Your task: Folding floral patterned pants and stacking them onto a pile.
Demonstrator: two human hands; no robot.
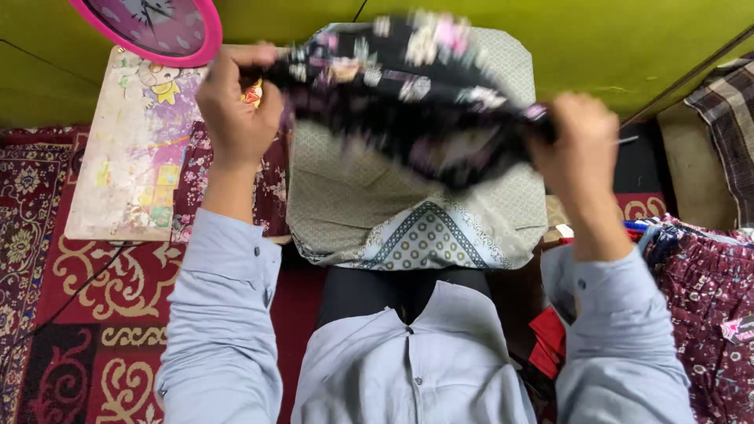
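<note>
Holding a dark floral cloth (408, 94) up at chest height, the person grips one end in each fist — the left hand (236, 106) is curled tight around the bunched corner near a pink-rimmed clock (157, 27), and the right hand (577, 145) is clenched around the opposite end. The cloth hangs stretched and blurred between them, above a folded grey patterned fabric (353, 204) that lies on the floor in front of the knees.

By the look of it, this is the shaking-out or spreading stage of folding; the next move seems to call for bringing the two ends level and the cloth flat, without letting either corner slip.

Counted: one cloth in hand, one grey folded fabric, one clock, one worn picture board (129, 149) at the left with a maroon floral cloth (196, 180) partly under it. At the right edge lie one maroon printed garment (707, 290) and one plaid cloth (734, 118). A red patterned carpet (71, 298) covers the floor — pale blue sleeves frame the view.
</note>
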